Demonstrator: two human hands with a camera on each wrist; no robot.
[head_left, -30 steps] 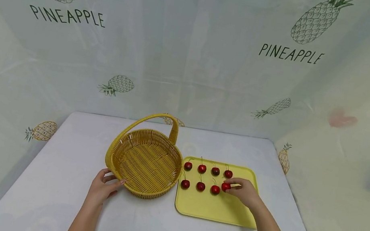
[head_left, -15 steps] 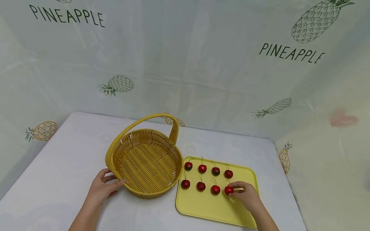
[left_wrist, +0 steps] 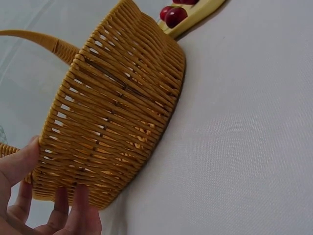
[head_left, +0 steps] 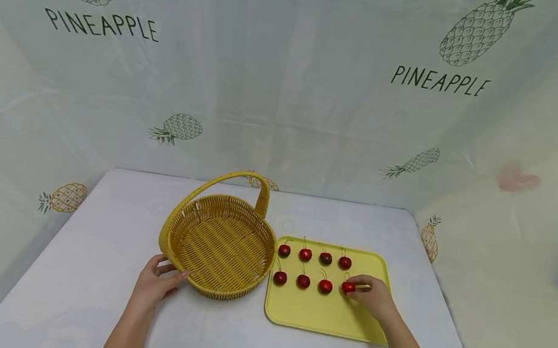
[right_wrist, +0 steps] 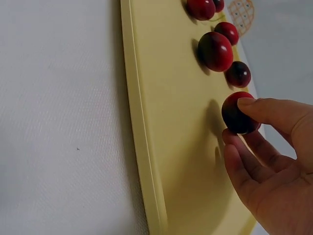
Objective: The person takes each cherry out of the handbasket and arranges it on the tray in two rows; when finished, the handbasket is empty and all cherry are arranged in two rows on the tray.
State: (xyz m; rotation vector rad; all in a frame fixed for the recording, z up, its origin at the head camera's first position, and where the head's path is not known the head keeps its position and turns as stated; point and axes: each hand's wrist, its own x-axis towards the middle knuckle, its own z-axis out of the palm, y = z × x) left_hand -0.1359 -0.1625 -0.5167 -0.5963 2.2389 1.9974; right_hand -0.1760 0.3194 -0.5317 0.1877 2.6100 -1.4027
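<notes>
My left hand (head_left: 156, 284) grips the near-left rim of a round yellow-brown wicker basket (head_left: 223, 245). In the left wrist view the thumb lies over the basket's rim and the fingers (left_wrist: 78, 210) are against its woven side. My right hand (head_left: 373, 294) pinches a red cherry (right_wrist: 239, 113) between thumb and fingers, over the right part of a yellow tray (head_left: 321, 316). Two rows of red cherries with stems lie on that tray; a cherry (head_left: 325, 286) in the front row is nearest to the held one. Nothing lies inside the basket.
The basket's arched handle (head_left: 223, 177) rises above it, and the basket stands close by the tray's left edge. Both are on a white-covered table (head_left: 228, 344). Behind hangs a pale curtain (head_left: 295, 78) with pineapple prints.
My right hand has moved slightly right with the cherry, away from the front row's neighbouring cherry, and a little lower. The left hand and basket have stayed in place.
</notes>
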